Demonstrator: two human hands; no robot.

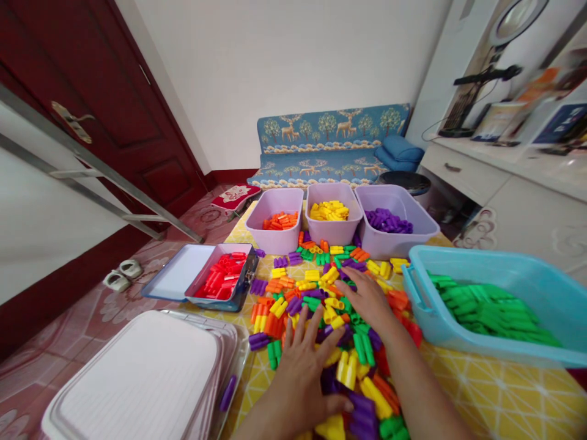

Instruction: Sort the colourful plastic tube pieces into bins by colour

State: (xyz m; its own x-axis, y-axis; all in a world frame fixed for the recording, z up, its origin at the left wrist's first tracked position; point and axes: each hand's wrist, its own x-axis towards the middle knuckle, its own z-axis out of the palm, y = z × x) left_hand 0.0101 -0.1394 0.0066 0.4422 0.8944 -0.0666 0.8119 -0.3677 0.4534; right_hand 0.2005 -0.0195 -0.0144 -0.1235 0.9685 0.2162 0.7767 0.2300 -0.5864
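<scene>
A pile of small plastic tube-shaped pieces (276,327) in orange, yellow, purple, green and red, many joined side by side, covers the middle of the table. My left hand (305,370) lies over the near part with its fingers spread, touching the pieces. Farther up the pile, my right hand (367,296) reaches across with its fingers stretched out. Neither hand grips a piece that I can see; what lies under the palms is hidden. Close to my right forearm are red pieces (410,327). Purple pieces (362,415) sit by my left thumb.
Three lilac bins hold orange (257,229), yellow (328,231) and purple pieces (389,244). A turquoise bin (495,345) with green pieces stands right. An open tin (238,293) holds red ones. Stacked lids (137,373) lie left, with a stray purple piece (228,393).
</scene>
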